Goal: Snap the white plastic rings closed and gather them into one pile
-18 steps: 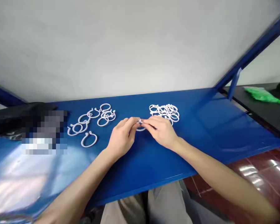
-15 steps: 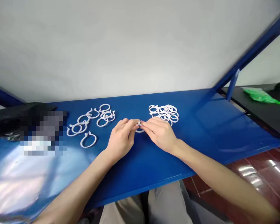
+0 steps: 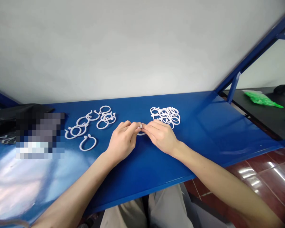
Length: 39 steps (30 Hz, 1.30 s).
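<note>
Between my two hands is a white plastic ring, its lower curve showing under the fingertips. My left hand pinches it from the left near its small clasp end. From the other side my right hand grips it, thumb and fingers closed; the fingers hide much of the ring. Several white rings with gaps lie spread out to the left. Beyond my right hand sits a tight cluster of white rings, partly covered by that hand.
The blue table meets a pale wall at the back. A black bag lies at the left, beside a blurred patch. On a dark table at the right rests a bright green packet. A blue metal post rises near the right corner.
The view has shifted slightly, so the rings and table sit a little farther left. Both hands keep their pinch on the ring, with barely any finger movement.
</note>
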Motion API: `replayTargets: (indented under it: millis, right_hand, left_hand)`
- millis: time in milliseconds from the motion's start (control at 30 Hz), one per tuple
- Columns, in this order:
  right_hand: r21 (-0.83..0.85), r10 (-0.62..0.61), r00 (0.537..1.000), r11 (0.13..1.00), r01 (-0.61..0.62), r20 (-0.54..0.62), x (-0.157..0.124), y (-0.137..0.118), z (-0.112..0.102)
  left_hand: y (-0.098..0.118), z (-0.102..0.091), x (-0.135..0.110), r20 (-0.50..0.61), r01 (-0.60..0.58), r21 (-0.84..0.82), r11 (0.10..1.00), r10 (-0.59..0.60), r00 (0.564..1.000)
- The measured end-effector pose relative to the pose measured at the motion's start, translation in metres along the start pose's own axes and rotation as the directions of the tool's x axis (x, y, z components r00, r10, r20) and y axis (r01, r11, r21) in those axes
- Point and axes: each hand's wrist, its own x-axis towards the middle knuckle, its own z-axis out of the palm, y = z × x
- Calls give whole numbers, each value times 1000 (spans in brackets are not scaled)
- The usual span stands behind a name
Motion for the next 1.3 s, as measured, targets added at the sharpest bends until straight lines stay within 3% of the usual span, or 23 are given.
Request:
replayTargets:
  millis: [100, 200, 300, 400, 567, 767, 833, 933, 1067, 1200, 1300]
  right_hand:
    - [-51, 81, 997, 995, -81, -7, 5, 10, -3]
    - [-145, 261, 962, 951, -271, -86, 7, 34, -15]
    - [-224, 476, 863, 834, -504, -169, 3, 64, -31]
    - [-289, 618, 762, 707, -646, -192, -3, 84, -44]
    - [-320, 715, 687, 626, -712, -130, -2, 85, -57]
    - [-446, 771, 636, 577, -684, 23, 1, 76, -61]
    - [-452, 767, 641, 578, -679, 19, 1, 76, -58]
    - [-412, 723, 687, 606, -680, -70, 0, 76, -52]
    - [-324, 614, 770, 703, -633, -173, 0, 75, -42]
    - [-218, 427, 884, 859, -462, -192, 5, 65, -33]
    - [-100, 298, 941, 944, -316, -158, 10, 47, -25]
  left_hand:
    - [-5, -2, 5, 56, 7, 42, 999, -9, 998]
    - [-20, -6, 9, 71, 43, 178, 983, -57, 996]
    - [-45, -13, 7, 7, 186, 363, 913, -202, 979]
    - [-64, -19, 3, 16, 280, 461, 842, -323, 946]
    - [-68, -23, 3, 129, 283, 501, 818, -393, 910]
    - [-63, -26, 9, 148, 294, 518, 803, -422, 894]
    - [-65, -25, 9, 151, 301, 510, 805, -429, 891]
    - [-69, -21, 8, 113, 318, 467, 825, -412, 904]
    - [-68, -19, 12, -47, 347, 314, 883, -351, 935]
    - [-55, -27, 19, -170, 351, 172, 920, -323, 931]
    - [-42, -32, 23, -195, 334, 113, 936, -309, 931]
